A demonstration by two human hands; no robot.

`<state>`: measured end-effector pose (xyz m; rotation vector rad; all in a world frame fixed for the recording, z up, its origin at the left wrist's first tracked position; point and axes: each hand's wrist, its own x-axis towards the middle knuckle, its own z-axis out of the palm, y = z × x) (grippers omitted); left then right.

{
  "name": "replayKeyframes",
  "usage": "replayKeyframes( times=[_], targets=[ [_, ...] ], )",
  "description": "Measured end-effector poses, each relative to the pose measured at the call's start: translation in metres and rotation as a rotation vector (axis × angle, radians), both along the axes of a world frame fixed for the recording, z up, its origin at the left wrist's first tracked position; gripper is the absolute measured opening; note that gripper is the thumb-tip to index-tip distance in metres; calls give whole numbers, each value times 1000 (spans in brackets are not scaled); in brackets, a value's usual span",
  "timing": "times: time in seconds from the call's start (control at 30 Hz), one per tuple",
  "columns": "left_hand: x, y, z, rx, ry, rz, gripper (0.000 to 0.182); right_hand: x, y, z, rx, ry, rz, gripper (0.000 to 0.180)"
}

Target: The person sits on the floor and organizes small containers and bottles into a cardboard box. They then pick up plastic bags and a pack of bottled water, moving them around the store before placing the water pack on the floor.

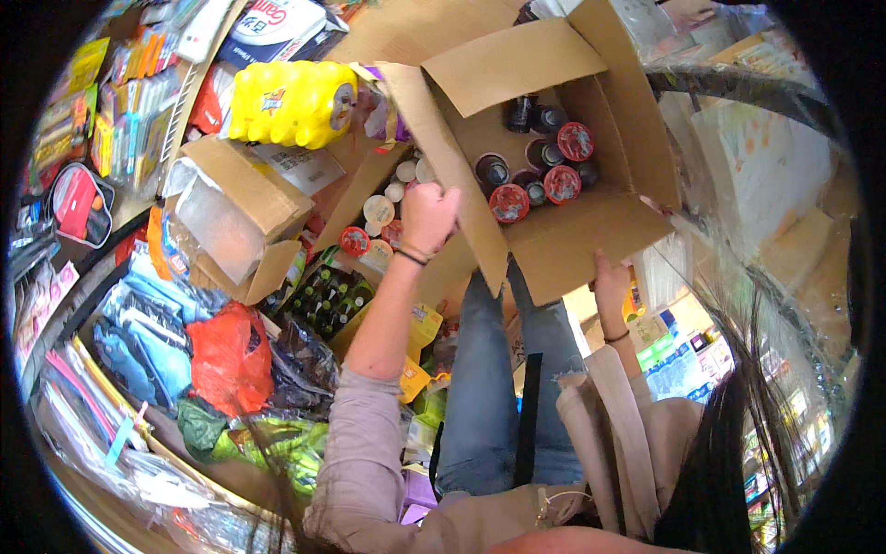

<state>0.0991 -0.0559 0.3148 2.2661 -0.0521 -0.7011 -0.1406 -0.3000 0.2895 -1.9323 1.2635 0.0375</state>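
Note:
An open cardboard box stands tilted in front of me; inside are dark bottles and several round containers with red lids. My right hand grips the lower flap of this box near its right corner. My left hand, fingers curled and partly hidden, is over a second open carton holding containers with pale lids and red lids. It is beside the first box's left flap; whether it holds something cannot be told.
To the left are a yellow shrink-wrapped bottle pack, another open carton, dark bottles with pale caps and a red plastic bag. Packed shelf goods line the far left. Clear plastic sheeting hangs on the right.

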Motion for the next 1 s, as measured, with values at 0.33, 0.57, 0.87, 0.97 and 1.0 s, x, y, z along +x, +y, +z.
replayKeyframes(
  times=[0.33, 0.57, 0.87, 0.97, 1.0],
  targets=[
    [37, 108, 209, -447, -67, 530, 15, 80, 24, 264, 445, -232, -62, 24],
    [53, 274, 332, -281, -356, 652, 16, 126, 143, 348, 547, -279, 139, 15],
    [90, 530, 408, 234, -310, 525, 32, 163, 377, 301, 380, -679, 733, 41],
    [104, 571, 355, 760, -283, 99, 34, 165, 444, 276, 325, -570, 964, 46],
    [105, 563, 331, 812, -322, 28, 35, 167, 457, 276, 371, -628, 926, 42]
  ],
)
